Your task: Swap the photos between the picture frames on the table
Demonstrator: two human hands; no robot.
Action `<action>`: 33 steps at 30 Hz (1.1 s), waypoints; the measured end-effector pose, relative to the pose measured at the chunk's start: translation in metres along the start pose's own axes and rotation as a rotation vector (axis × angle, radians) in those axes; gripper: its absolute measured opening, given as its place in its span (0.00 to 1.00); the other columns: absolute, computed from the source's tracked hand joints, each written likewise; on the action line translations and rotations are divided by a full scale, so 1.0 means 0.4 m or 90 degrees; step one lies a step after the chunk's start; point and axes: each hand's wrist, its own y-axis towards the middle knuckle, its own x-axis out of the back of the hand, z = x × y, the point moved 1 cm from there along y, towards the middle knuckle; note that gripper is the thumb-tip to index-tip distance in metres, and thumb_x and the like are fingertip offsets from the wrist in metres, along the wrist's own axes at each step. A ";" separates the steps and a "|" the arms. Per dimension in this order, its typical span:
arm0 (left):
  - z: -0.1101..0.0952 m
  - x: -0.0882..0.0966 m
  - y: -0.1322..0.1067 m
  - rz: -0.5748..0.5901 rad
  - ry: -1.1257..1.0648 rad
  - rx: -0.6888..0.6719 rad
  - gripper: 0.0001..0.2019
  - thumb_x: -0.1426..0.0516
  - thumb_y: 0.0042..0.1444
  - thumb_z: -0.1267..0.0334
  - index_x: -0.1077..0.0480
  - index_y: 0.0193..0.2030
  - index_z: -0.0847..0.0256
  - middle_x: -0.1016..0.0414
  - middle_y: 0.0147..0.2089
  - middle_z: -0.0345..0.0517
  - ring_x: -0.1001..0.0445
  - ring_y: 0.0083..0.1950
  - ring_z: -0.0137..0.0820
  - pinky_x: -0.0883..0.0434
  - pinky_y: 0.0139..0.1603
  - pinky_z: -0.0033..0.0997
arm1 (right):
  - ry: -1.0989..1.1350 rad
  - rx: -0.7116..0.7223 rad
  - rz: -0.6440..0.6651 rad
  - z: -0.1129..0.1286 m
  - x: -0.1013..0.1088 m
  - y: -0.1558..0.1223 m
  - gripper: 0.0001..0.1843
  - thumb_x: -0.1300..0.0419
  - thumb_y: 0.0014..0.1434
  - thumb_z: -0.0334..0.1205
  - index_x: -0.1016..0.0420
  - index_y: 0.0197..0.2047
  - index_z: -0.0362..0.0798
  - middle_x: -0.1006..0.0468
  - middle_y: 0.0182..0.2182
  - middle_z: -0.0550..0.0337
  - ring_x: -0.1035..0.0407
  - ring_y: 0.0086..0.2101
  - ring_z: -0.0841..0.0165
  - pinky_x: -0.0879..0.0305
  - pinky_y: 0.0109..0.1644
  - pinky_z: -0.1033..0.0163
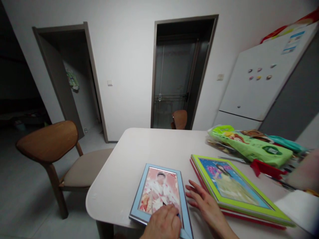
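Note:
A light blue picture frame [183,196] with a photo of a person in pale floral clothing lies on the white table [149,142] near its front edge. My left hand [163,223] rests on the lower part of that frame, its fingers curled. Something small, dark and blue shows at the fingers, too covered to name. My right hand [205,205] is beside the frame's right edge, fingers stretched out and holding nothing. To its right lies a lime green picture frame [261,202] with a picture of a figure in a yellow dress, on top of a red frame [251,218].
A green plastic pack [251,146], a red item [266,169] and assorted clutter fill the table's right side. White paper or cloth [299,207] lies at lower right. A wooden chair [47,141] stands left, another chair [179,119] behind the table. A white fridge [259,89] stands back right.

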 end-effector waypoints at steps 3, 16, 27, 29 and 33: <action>-0.018 0.121 0.039 -0.097 -0.169 0.091 0.15 0.45 0.46 0.61 0.39 0.41 0.63 0.34 0.49 0.55 0.35 0.49 0.40 0.36 0.48 0.37 | 0.014 0.068 -0.001 0.040 -0.021 -0.010 0.33 0.50 0.48 0.51 0.45 0.54 0.41 0.34 0.48 0.45 0.35 0.45 0.62 0.35 0.42 0.60; 0.085 0.100 -0.059 -0.210 -0.386 0.539 0.28 0.47 0.44 0.63 0.49 0.54 0.66 0.39 0.54 0.55 0.39 0.54 0.38 0.40 0.53 0.37 | -0.403 0.312 0.115 0.016 -0.110 -0.013 0.21 0.48 0.48 0.39 0.33 0.46 0.43 0.34 0.49 0.47 0.41 0.49 0.61 0.48 0.54 0.54; 0.103 0.059 -0.105 0.046 -0.040 0.416 0.25 0.48 0.48 0.62 0.44 0.53 0.71 0.50 0.59 0.63 0.47 0.58 0.41 0.44 0.56 0.43 | -0.542 0.359 0.190 0.018 -0.106 -0.003 0.19 0.46 0.47 0.37 0.31 0.44 0.49 0.34 0.46 0.50 0.40 0.45 0.61 0.44 0.49 0.56; 0.107 0.067 -0.099 0.048 -0.024 0.390 0.26 0.46 0.48 0.62 0.43 0.53 0.70 0.51 0.59 0.63 0.49 0.59 0.42 0.44 0.56 0.45 | -0.568 0.377 0.206 0.032 -0.104 -0.003 0.19 0.45 0.46 0.38 0.31 0.44 0.50 0.34 0.47 0.51 0.41 0.45 0.60 0.44 0.48 0.55; 0.111 0.090 -0.074 0.083 -0.054 0.268 0.22 0.44 0.47 0.60 0.39 0.49 0.65 0.44 0.57 0.58 0.47 0.58 0.40 0.46 0.56 0.45 | -0.574 0.436 0.287 0.052 -0.111 -0.004 0.14 0.43 0.46 0.39 0.28 0.39 0.55 0.33 0.44 0.54 0.41 0.44 0.61 0.44 0.45 0.56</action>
